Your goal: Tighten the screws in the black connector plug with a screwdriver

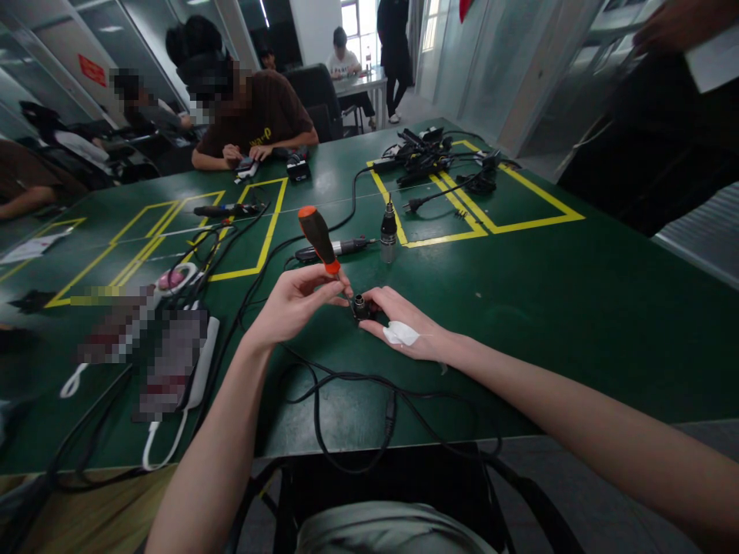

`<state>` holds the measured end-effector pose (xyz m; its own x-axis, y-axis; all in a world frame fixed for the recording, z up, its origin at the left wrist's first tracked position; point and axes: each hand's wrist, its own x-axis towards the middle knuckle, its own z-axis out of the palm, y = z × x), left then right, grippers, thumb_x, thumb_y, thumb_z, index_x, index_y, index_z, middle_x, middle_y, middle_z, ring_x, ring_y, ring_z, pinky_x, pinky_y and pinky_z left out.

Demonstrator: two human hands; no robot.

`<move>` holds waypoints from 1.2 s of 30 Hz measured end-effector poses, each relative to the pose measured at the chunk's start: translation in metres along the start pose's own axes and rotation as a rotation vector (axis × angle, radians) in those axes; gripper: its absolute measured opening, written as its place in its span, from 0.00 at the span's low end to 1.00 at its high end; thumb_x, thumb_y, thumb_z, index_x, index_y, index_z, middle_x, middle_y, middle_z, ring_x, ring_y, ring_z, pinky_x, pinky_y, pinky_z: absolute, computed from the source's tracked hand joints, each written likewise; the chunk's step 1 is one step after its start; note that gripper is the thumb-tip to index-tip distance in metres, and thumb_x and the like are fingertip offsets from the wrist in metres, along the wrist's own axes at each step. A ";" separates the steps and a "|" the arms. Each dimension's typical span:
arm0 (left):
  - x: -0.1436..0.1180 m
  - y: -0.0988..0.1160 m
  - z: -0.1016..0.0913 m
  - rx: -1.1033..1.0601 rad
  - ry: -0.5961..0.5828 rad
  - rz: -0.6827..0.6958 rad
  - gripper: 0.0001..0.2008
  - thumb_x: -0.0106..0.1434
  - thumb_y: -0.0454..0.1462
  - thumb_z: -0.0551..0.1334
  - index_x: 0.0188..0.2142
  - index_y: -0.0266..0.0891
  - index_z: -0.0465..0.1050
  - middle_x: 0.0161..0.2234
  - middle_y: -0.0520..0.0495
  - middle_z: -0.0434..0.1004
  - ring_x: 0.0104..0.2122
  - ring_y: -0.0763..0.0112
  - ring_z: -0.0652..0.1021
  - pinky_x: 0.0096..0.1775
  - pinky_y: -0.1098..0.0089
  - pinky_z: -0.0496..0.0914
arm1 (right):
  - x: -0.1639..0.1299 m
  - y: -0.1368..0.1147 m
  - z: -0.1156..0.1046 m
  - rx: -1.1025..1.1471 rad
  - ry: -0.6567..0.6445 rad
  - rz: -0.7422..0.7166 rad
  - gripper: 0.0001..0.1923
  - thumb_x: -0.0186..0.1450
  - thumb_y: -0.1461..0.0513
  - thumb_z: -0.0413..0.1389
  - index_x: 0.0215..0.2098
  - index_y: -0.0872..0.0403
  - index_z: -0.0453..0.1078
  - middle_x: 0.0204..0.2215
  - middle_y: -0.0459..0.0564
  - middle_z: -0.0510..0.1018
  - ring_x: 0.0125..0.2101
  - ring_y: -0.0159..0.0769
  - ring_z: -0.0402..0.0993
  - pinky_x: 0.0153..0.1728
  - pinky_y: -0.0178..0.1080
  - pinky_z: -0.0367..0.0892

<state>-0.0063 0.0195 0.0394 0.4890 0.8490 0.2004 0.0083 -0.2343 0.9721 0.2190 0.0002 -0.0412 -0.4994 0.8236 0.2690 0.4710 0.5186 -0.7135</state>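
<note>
While the left hand (297, 302) grips an orange-and-black screwdriver (318, 239) tilted up-left at frame centre, the right hand (404, 323) pinches a small black connector (361, 308) against the green tabletop (577, 308), the screwdriver's tip meeting it; a black cable (346, 385) loops just below.

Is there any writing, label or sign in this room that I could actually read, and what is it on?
None can be read.
Red sign on the far wall: pale marks, too small.
Yellow print on a seated person's brown shirt: too blurred.
Screwdriver in the left hand: no lettering visible.
</note>
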 end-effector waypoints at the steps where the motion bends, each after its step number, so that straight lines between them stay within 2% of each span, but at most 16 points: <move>1: 0.000 0.000 0.000 -0.003 -0.004 -0.002 0.17 0.62 0.47 0.76 0.38 0.35 0.82 0.34 0.47 0.83 0.35 0.70 0.83 0.42 0.70 0.85 | 0.000 0.000 0.000 0.001 -0.001 0.000 0.11 0.71 0.61 0.61 0.51 0.52 0.69 0.46 0.56 0.78 0.47 0.47 0.74 0.49 0.51 0.73; 16: -0.001 0.001 -0.001 0.002 -0.023 0.013 0.15 0.63 0.46 0.76 0.37 0.36 0.84 0.35 0.46 0.83 0.35 0.70 0.84 0.42 0.69 0.85 | 0.000 -0.005 -0.001 0.012 0.002 0.017 0.12 0.72 0.62 0.62 0.52 0.52 0.70 0.46 0.56 0.78 0.48 0.48 0.74 0.50 0.51 0.74; 24: -0.001 0.004 -0.001 0.086 0.005 0.016 0.16 0.60 0.47 0.77 0.35 0.36 0.85 0.32 0.46 0.84 0.33 0.69 0.84 0.42 0.69 0.84 | 0.000 -0.002 0.001 0.001 0.013 0.006 0.11 0.72 0.62 0.61 0.51 0.52 0.69 0.46 0.55 0.78 0.47 0.47 0.74 0.51 0.51 0.74; 31: -0.001 -0.001 0.000 0.152 0.110 0.014 0.15 0.57 0.44 0.79 0.35 0.35 0.84 0.32 0.45 0.85 0.31 0.69 0.83 0.39 0.70 0.82 | 0.000 -0.001 0.001 -0.014 0.007 0.004 0.11 0.72 0.61 0.61 0.51 0.52 0.69 0.46 0.55 0.78 0.48 0.47 0.73 0.51 0.52 0.74; 36: 0.000 -0.008 0.002 0.221 0.182 0.075 0.10 0.57 0.40 0.78 0.34 0.37 0.85 0.33 0.46 0.86 0.30 0.71 0.83 0.36 0.74 0.80 | 0.000 0.001 0.002 -0.018 0.012 -0.012 0.11 0.72 0.61 0.61 0.52 0.52 0.69 0.46 0.55 0.78 0.47 0.47 0.73 0.50 0.52 0.74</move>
<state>-0.0043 0.0204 0.0313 0.3311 0.8918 0.3082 0.1773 -0.3797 0.9080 0.2181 -0.0001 -0.0430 -0.4964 0.8198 0.2856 0.4783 0.5328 -0.6981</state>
